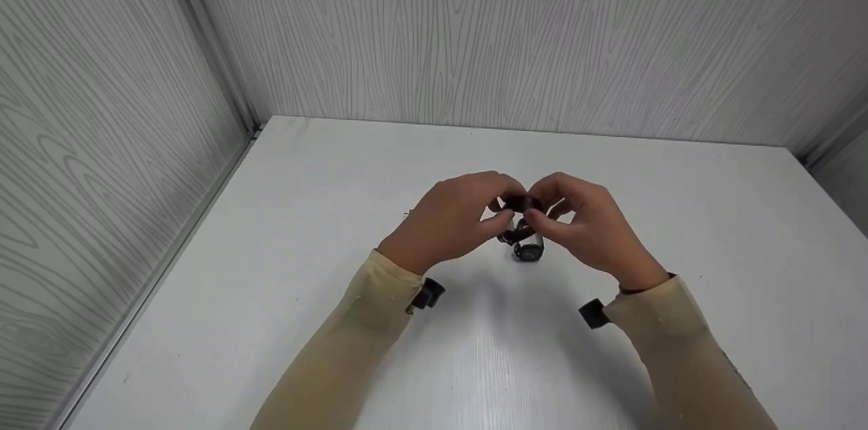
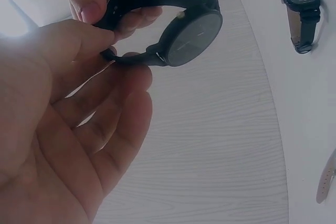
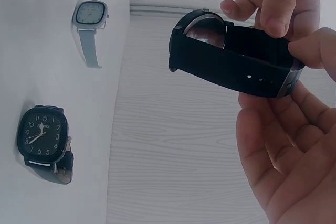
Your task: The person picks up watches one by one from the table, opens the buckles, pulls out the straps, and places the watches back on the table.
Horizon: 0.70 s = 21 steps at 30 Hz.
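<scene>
Both hands hold a black wristwatch [image 1: 521, 203] above the table, its strap bent round into a loop. My left hand [image 1: 454, 220] pinches the strap near the buckle end, thumb on one side and fingers beneath. From the other side my right hand [image 1: 588, 226] grips the same end of the strap [image 3: 226, 61]. The round dark watch face [image 2: 195, 39] hangs at the far end of the loop, away from the fingers. Below, on the table, lies a second black watch [image 3: 43, 136] with a squarish dial and white numerals.
A pale watch [image 3: 90, 15] with a light strap lies on the white table [image 1: 325, 172], mostly behind the left hand in the head view. Wood-grained panels [image 1: 434, 30] stand at the back and left. Small black cameras [image 1: 427, 294] sit at both wrists.
</scene>
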{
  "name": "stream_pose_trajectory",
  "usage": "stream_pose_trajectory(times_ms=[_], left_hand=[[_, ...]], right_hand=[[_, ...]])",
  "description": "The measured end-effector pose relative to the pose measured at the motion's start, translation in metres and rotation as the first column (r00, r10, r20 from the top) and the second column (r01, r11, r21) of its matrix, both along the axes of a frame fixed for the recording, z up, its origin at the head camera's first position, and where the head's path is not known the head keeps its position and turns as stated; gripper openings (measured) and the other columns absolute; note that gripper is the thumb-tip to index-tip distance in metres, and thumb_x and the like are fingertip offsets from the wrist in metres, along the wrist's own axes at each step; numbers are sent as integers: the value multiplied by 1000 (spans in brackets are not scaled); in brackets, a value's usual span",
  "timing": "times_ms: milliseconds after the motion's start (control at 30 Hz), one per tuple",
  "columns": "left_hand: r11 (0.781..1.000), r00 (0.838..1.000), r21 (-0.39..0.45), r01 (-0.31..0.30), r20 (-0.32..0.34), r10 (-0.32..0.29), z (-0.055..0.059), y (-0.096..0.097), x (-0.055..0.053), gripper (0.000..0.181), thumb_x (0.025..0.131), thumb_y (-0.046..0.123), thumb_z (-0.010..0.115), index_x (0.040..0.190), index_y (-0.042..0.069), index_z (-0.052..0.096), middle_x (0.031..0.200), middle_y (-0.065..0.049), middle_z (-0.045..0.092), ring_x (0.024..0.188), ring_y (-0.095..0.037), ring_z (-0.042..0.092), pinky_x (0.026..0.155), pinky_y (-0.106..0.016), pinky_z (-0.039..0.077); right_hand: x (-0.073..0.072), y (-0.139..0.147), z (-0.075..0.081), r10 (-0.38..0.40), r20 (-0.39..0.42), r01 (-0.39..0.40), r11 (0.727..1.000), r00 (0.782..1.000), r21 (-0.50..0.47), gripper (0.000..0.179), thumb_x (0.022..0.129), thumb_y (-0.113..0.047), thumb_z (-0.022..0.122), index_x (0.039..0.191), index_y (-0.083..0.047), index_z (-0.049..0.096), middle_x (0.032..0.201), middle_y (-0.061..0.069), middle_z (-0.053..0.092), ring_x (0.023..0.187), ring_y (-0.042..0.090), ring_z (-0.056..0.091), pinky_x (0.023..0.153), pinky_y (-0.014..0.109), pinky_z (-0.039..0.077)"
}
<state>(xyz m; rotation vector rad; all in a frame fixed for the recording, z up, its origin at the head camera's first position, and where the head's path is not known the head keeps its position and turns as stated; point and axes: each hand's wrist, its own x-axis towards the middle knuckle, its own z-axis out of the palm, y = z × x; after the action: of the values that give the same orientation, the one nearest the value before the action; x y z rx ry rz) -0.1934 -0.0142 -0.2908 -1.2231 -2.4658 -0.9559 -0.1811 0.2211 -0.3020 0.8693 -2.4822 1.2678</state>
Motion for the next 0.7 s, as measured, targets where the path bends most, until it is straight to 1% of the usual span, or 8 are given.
stream_pose_trajectory(times_ms=[233,367,567,700], left_hand=[[1000,1000,5,-8,-21,8,-1,-1,0,20,103,11,66,122,12,74,115,5,74,99,-11,68,88,-21,51],[1000,999,11,-21,-36,21,-2,-1,-1,19,104,15,66,121,13,75,113,6,75,97,-9,67,87,-22,52],[999,999,-1,-46,-26,46,-3,0,-2,17,103,19,68,117,15,76,108,8,74,96,-8,65,85,-24,51],[998,998,-18,-57,-16,57,-3,0,-2,16,101,21,71,114,15,77,103,8,74,95,-8,65,85,-25,52]], right_hand=[[1,0,-1,-21,-8,22,1000,1000,6,12,100,-2,71,110,-9,73,99,-3,74,89,15,69,81,30,55],[2,-1,0,-31,-8,31,999,999,11,13,102,-4,70,113,-8,72,102,-3,73,90,14,70,83,31,55],[3,-1,0,-30,-11,30,999,999,19,12,101,-3,70,112,-8,71,102,-3,73,91,14,69,82,32,55],[3,-1,1,-18,-11,18,1000,1000,14,11,100,-2,71,109,-8,72,100,-3,74,91,15,68,81,31,55]])
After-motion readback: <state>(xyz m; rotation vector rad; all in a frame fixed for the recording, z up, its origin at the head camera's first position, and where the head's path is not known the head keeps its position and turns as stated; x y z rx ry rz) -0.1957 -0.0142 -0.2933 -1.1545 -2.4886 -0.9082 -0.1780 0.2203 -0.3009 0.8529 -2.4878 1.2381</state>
